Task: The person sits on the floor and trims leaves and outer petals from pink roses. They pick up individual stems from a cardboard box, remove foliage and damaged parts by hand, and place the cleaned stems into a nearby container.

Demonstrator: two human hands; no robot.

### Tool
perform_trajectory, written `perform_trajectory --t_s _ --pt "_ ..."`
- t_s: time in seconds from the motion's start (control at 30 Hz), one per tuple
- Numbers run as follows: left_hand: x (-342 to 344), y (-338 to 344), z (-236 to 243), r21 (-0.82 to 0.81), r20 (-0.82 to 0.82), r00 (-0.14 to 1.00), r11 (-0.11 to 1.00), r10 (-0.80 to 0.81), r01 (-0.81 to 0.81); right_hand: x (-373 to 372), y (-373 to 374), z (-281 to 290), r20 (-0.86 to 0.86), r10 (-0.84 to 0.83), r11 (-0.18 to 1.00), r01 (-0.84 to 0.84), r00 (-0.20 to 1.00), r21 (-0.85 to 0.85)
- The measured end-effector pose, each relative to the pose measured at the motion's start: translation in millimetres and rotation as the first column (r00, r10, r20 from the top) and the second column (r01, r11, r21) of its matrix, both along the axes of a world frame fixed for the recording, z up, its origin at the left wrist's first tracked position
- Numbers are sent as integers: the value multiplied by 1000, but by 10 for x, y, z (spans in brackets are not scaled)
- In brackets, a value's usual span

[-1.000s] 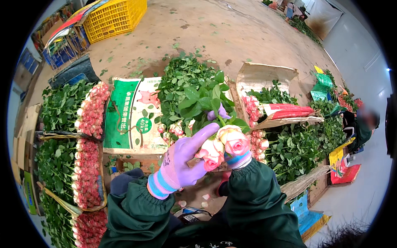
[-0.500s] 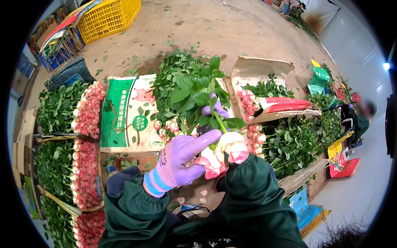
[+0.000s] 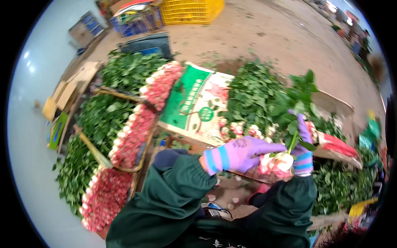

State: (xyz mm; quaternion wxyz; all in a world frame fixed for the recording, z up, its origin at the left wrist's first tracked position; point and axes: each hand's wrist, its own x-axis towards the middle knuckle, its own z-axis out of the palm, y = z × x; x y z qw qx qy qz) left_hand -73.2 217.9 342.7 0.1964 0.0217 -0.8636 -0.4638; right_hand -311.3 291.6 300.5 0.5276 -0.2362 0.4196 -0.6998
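My right hand [image 3: 304, 138], in a purple glove, is closed around the green stem of pink-and-white roses [image 3: 282, 162], whose blooms hang toward me and whose leaves point away. Beside the blooms is my left hand [image 3: 246, 153], gloved alike with blue cuff stripes. Its forefinger stretches across to the stem just above the blooms, with the thumb apart from it; whether it presses on a bloom is hard to see. Beyond my hands, a leafy pile of loose roses [image 3: 256, 91] lies on a green and white sack [image 3: 186, 97], blooms toward me.
Stacked rows of pink roses [image 3: 130, 142] stand at the left, leaves outward. More bundled greenery [image 3: 341, 188] and a red-and-white wrapper [image 3: 337, 145] are on the right. A yellow crate [image 3: 188, 11] and a dark bin [image 3: 147, 44] stand farther back. Petals [image 3: 211, 197] lie by my feet.
The view has swung left, so everything sits farther right in it. The roses remain in my right hand, and my left hand stays beside the blooms with its forefinger stretched out.
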Motion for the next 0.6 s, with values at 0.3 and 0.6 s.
perform_trajectory --t_s 0.3,0.6 --pt "44 228 -279 -40 483 817 940 314 -338 678 -83 143 -612 -163 984 174 774 -43" --pt "1092 1031 60 -22 378 690 751 617 -659 1648 322 790 -629 93 976 -194 772 -94"
